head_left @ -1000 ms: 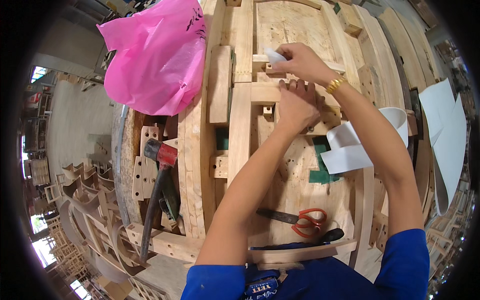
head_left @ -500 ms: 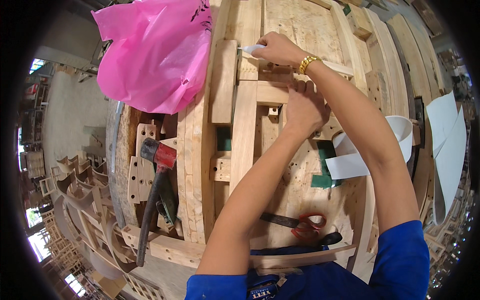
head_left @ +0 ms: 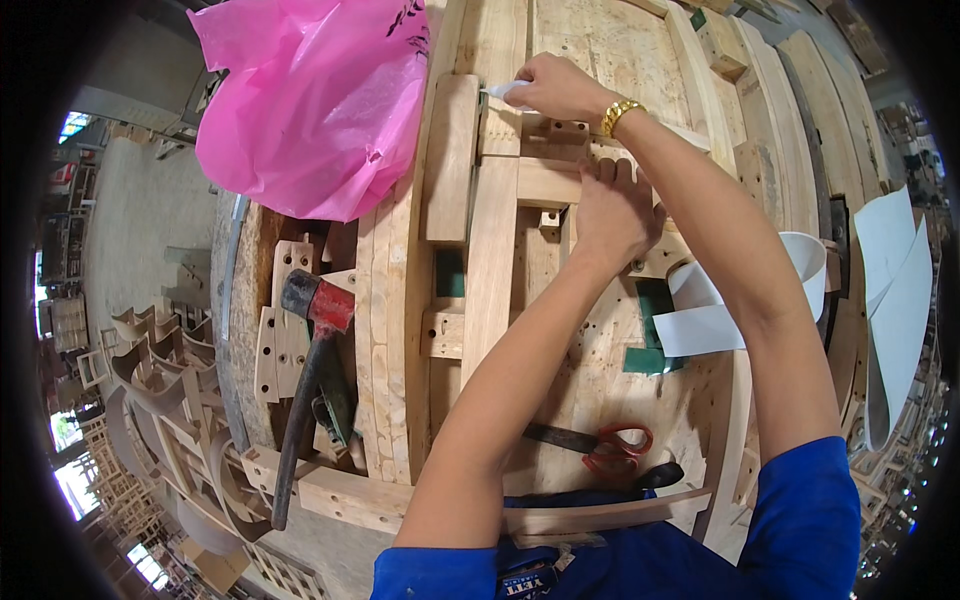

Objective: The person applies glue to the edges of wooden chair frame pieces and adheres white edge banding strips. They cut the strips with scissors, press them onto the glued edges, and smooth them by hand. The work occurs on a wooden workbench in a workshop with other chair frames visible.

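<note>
We keep our left hand (head_left: 610, 205) pressed flat on the wooden frame (head_left: 520, 185) while our right hand (head_left: 550, 88), pinching the white strip (head_left: 503, 90), draws it evenly along the far rail.

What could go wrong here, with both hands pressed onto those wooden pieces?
The white strip pinched in the right hand might crease or shift off the wooden block. The left hand presses by tight joints and could be pinched. The hammer lies near the bench edge and might slide off.
</note>
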A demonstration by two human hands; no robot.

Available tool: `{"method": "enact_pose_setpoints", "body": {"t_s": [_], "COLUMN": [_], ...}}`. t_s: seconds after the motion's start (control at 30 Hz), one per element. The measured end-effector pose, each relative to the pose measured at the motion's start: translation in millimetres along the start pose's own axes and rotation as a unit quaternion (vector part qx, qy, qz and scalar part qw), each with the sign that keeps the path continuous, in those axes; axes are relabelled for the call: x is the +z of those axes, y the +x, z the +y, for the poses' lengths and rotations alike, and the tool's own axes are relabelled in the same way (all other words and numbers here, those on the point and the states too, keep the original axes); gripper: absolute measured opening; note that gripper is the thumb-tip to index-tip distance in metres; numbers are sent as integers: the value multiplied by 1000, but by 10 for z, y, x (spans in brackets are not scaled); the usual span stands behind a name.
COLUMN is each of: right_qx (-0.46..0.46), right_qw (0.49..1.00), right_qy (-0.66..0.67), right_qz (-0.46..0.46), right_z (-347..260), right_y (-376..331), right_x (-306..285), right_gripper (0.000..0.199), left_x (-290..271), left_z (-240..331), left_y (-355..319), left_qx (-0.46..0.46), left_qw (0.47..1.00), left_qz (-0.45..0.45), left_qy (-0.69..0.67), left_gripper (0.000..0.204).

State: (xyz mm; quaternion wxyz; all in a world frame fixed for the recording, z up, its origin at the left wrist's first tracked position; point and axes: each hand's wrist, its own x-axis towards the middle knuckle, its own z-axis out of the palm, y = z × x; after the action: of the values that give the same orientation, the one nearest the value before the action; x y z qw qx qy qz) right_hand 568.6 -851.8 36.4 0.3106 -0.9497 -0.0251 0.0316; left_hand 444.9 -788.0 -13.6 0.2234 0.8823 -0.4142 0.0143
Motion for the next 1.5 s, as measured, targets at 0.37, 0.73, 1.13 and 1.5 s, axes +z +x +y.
{"method": "enact_pose_setpoints", "body": {"t_s": [0.37, 0.73, 1.13, 1.5], "right_qx": [18, 73, 64, 76], "right_qw": [1000, 977, 977, 972], "right_qy": [15, 198, 167, 165], "right_qz": [-16, 29, 116, 152], "right_z": [-10, 13, 18, 169], "right_y": [-28, -921, -1538, -1686], "right_x": [-35, -796, -1501, -1680], "right_gripper": [42, 31, 35, 31], "left_x": [-6, -21, -27, -117], "left_z": [-3, 78, 28, 121], "left_y": [1, 17, -23, 7], "left_qx": [-1, -21, -19, -35], "left_qw": [1000, 999, 999, 998], "left_qz": [-11, -9, 15, -48], "left_qy": [6, 30, 26, 8], "left_gripper": [48, 44, 43, 46]}}
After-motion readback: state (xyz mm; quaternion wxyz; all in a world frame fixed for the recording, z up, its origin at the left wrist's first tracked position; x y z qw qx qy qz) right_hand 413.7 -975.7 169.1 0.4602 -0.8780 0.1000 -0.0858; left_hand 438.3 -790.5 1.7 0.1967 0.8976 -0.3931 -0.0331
